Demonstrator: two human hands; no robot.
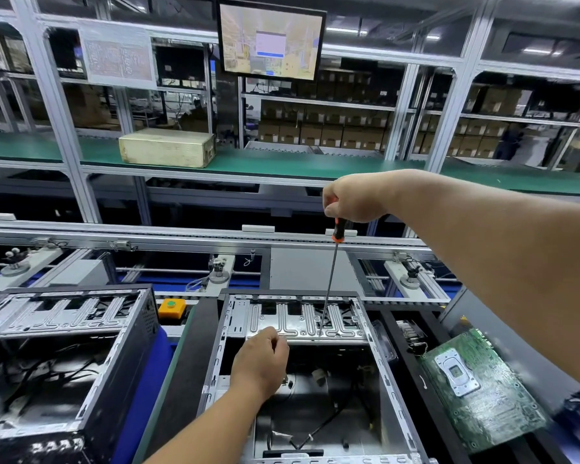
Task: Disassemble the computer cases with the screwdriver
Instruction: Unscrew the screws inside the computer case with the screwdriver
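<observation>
Head view showed the screwdriver [330, 276] standing nearly upright at centre frame, its tip on the ribbed metal bracket [302, 321] of the open computer case [302, 373] at lower centre. The right hand [352, 199] gripped its orange-and-black handle. The left hand [262, 360], fingers curled, rested at the bracket's near edge; whether it held anything could not be told. A green motherboard [479, 393] lay at lower right, a second case [64, 346] at lower left.

Green motherboard [481, 390], orange button box [171, 308], overhead monitor [270, 40]
</observation>
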